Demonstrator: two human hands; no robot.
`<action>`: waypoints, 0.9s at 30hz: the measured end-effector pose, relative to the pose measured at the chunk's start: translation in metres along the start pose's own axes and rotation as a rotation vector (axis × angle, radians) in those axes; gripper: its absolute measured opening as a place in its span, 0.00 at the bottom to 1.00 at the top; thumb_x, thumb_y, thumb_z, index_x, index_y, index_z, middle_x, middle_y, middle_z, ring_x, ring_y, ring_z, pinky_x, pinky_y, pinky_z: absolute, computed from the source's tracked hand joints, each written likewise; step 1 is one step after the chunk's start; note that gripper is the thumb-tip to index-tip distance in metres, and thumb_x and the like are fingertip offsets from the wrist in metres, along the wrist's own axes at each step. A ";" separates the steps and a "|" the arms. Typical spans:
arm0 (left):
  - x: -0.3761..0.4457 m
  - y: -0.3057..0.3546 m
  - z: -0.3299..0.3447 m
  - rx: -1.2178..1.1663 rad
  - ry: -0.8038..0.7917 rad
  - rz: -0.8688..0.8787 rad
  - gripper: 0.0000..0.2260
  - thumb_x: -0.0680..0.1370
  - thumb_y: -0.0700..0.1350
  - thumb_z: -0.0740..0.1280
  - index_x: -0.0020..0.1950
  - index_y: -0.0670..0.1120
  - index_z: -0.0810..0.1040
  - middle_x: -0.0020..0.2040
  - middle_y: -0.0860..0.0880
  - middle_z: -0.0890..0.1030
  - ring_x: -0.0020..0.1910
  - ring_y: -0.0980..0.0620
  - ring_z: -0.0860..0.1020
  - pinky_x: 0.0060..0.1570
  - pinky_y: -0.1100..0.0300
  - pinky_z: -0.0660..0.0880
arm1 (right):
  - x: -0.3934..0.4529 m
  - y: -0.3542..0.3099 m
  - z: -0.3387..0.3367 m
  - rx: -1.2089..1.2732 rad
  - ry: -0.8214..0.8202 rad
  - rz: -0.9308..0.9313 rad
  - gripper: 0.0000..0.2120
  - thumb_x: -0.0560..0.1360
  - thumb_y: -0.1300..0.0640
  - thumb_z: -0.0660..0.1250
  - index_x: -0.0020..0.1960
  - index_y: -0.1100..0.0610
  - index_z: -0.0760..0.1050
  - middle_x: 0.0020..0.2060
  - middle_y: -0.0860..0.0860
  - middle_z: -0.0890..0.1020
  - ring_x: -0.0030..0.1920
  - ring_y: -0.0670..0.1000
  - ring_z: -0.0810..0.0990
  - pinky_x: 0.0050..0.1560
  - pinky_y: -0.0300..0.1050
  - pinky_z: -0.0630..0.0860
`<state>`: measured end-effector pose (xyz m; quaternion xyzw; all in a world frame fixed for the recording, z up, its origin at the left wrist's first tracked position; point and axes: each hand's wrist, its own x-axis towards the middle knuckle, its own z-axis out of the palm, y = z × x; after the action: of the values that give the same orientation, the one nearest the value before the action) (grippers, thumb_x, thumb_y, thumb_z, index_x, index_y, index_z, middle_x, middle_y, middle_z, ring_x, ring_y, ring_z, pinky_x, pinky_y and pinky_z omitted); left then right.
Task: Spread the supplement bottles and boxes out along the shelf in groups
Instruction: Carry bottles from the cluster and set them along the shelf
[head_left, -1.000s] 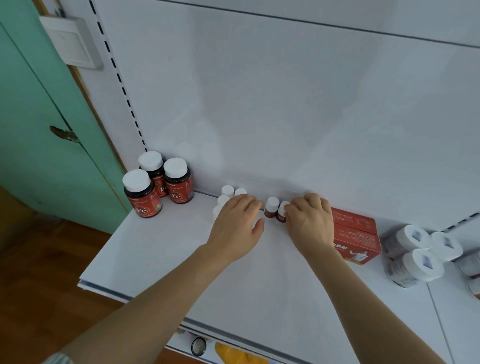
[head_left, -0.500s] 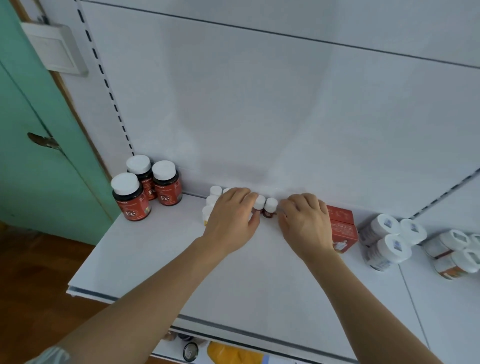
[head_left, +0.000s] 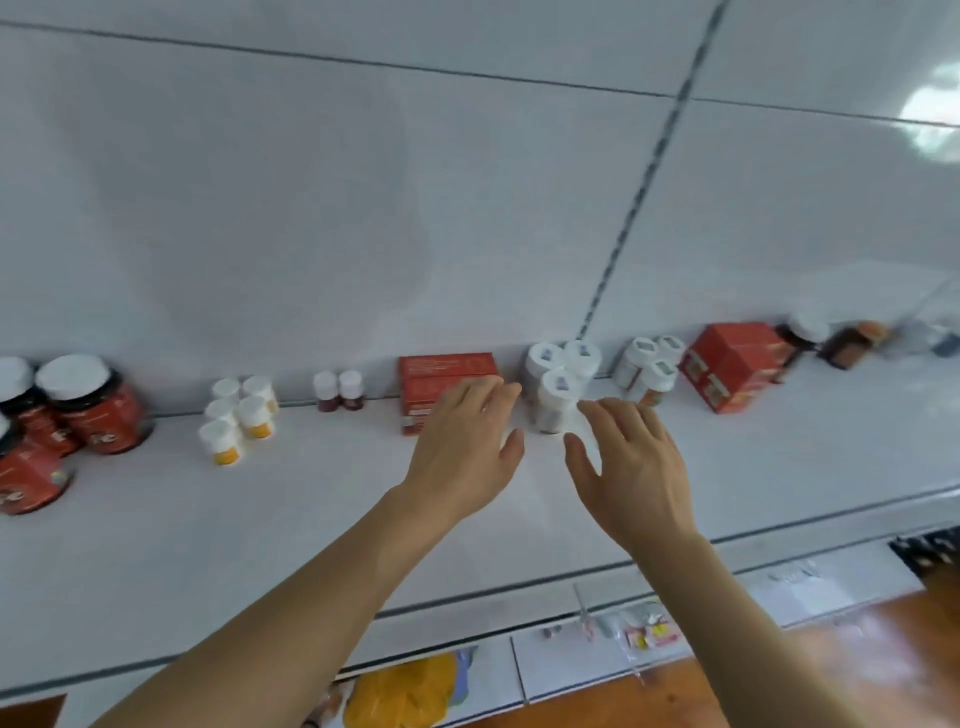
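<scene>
Very little lettering comes through on my feed: the only mark I can partly make out is a large pale "Fe" on the red label of the big dark bottles (head_left: 96, 410) at the left end of the shelf (head_left: 260, 530), and even that is smeared by blur. The red box (head_left: 441, 382) against the shelf's back edge and the second red box (head_left: 732, 364) further right carry pale print too blurred to read, as do the small stickers on the white bottle caps (head_left: 558, 382).
</scene>
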<state>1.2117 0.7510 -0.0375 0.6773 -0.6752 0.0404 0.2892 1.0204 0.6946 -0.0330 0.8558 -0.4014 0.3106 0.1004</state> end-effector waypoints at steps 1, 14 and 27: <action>0.006 0.018 0.006 0.002 -0.005 0.024 0.19 0.77 0.49 0.64 0.66 0.44 0.74 0.63 0.46 0.77 0.63 0.44 0.73 0.64 0.49 0.71 | -0.008 0.015 -0.009 -0.012 0.002 0.030 0.16 0.76 0.52 0.66 0.59 0.61 0.78 0.52 0.56 0.82 0.53 0.61 0.79 0.50 0.56 0.78; 0.078 0.310 0.132 -0.054 -0.106 0.228 0.22 0.79 0.52 0.62 0.71 0.45 0.71 0.68 0.47 0.74 0.68 0.46 0.69 0.68 0.52 0.66 | -0.125 0.275 -0.147 -0.164 -0.103 0.360 0.23 0.78 0.46 0.65 0.67 0.59 0.74 0.62 0.55 0.80 0.65 0.58 0.76 0.61 0.56 0.76; 0.203 0.539 0.285 -0.125 -0.239 0.446 0.24 0.82 0.55 0.58 0.77 0.49 0.63 0.76 0.48 0.66 0.76 0.48 0.61 0.75 0.54 0.57 | -0.170 0.525 -0.217 -0.364 -0.175 0.612 0.27 0.80 0.41 0.57 0.73 0.57 0.68 0.68 0.54 0.75 0.71 0.56 0.69 0.71 0.53 0.69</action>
<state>0.6270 0.4855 -0.0020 0.4927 -0.8383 -0.0188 0.2326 0.4469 0.5468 -0.0066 0.6875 -0.6946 0.1752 0.1186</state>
